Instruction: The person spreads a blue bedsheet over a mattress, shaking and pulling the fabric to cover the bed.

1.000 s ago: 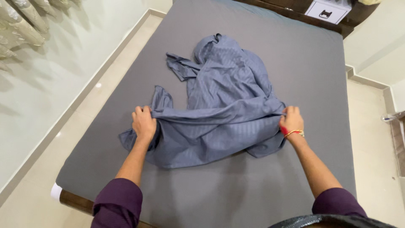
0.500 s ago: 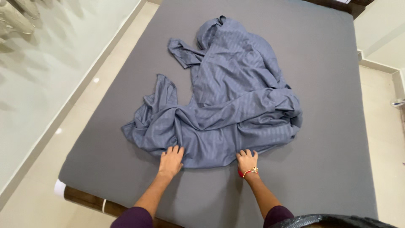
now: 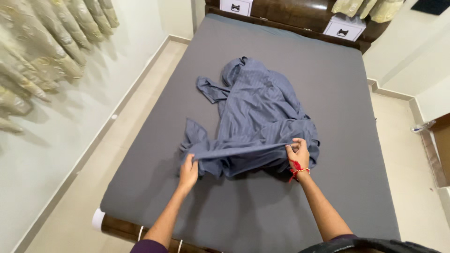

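A crumpled blue-grey striped sheet lies in the middle of a bed with a grey fitted cover. My left hand grips the sheet's near edge at its left end. My right hand, with a red thread and a gold bangle at the wrist, pinches the same edge further right. Between the two hands the edge is lifted off the bed and pulled taut. The rest of the sheet stays bunched behind it, with one loose flap sticking out to the left.
A dark wooden headboard with two white panels stands at the far end. Cream curtains hang on the left wall. Light tiled floor runs along both sides of the bed, and a wooden piece of furniture stands at the right edge.
Half a second ago both hands lay flat at the sheet's near hem. Now they have gripped the edge, lifted it and stretched it between them. The view has pulled back.
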